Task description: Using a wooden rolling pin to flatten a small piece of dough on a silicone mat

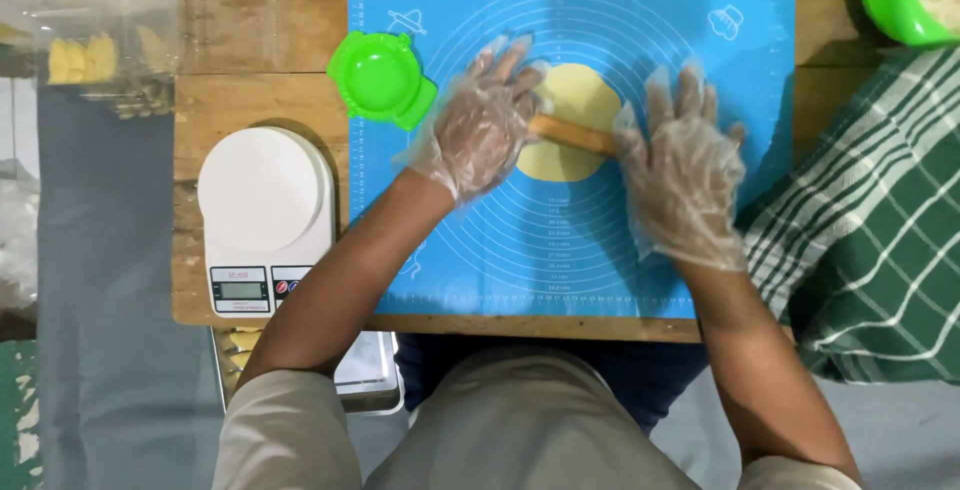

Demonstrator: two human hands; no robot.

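A flat round of pale yellow dough (578,98) lies in the middle of a blue baking mat (600,250) with printed circles. A wooden rolling pin (572,134) lies across the dough. My left hand (482,120) and my right hand (683,165), both in thin clear plastic gloves, press flat on the two ends of the pin with fingers spread. The ends of the pin are hidden under my palms.
A green round dumpling press (380,78) sits at the mat's left edge. A white kitchen scale (264,212) stands on the wooden table (250,40) to the left. A green bowl (895,0) is at top right, a green-and-white checked cloth (870,240) at right, a metal tray (370,375) below the table edge.
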